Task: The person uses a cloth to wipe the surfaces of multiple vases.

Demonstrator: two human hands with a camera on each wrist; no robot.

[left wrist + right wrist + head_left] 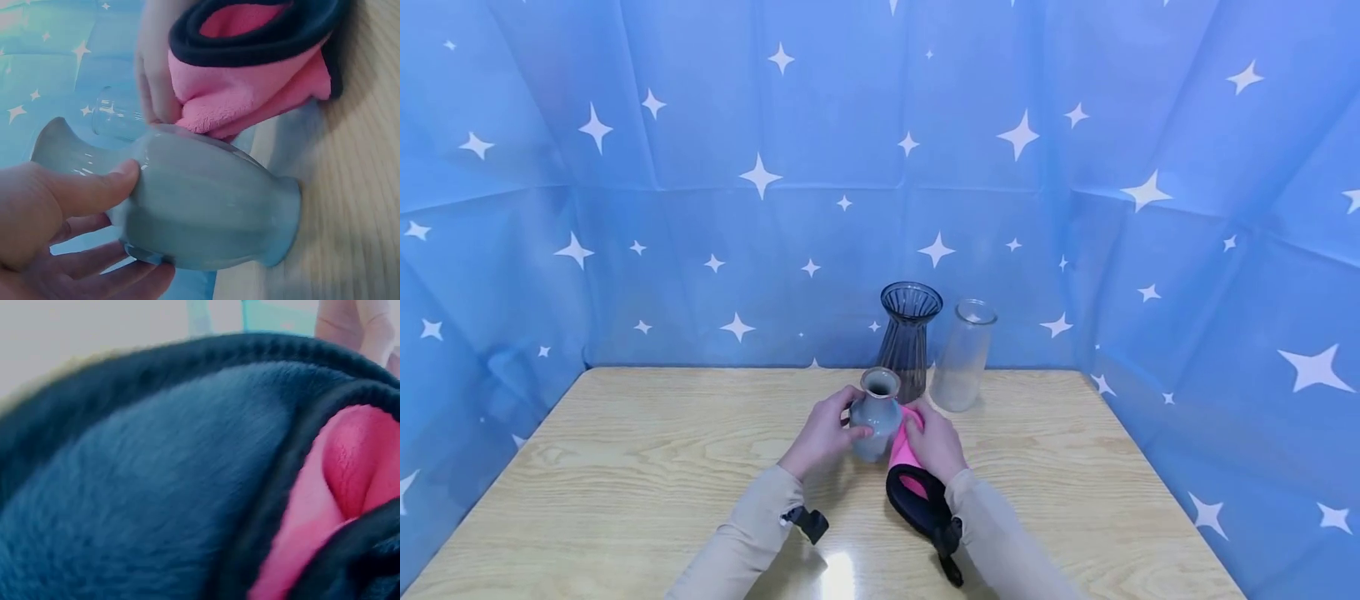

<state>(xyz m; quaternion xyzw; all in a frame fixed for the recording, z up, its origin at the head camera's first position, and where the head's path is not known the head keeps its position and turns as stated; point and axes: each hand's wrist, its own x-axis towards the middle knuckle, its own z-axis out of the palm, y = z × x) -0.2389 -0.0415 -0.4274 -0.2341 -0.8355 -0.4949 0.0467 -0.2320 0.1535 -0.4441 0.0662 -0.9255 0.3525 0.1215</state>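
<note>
A small grey-blue glazed vase point(874, 417) with a flared mouth stands roughly upright near the middle of the table. My left hand point(826, 432) grips it from the left, thumb on the near side below the neck and fingers around the far side. In the left wrist view the vase's base point(284, 222) is close to the tabletop. My right hand point(937, 437) holds a bunched pink and dark cloth point(906, 448) against the vase's right side. Folds of this cloth point(156, 462) with dark edging fill most of the right wrist view, hiding the right fingers there.
Behind the hands, a dark ribbed glass vase point(908, 342) and a frosted clear glass vase point(962, 358) stand close together at the table's back. The wooden table point(662, 450) meets a blue star-patterned curtain point(820, 217) at the back and sides.
</note>
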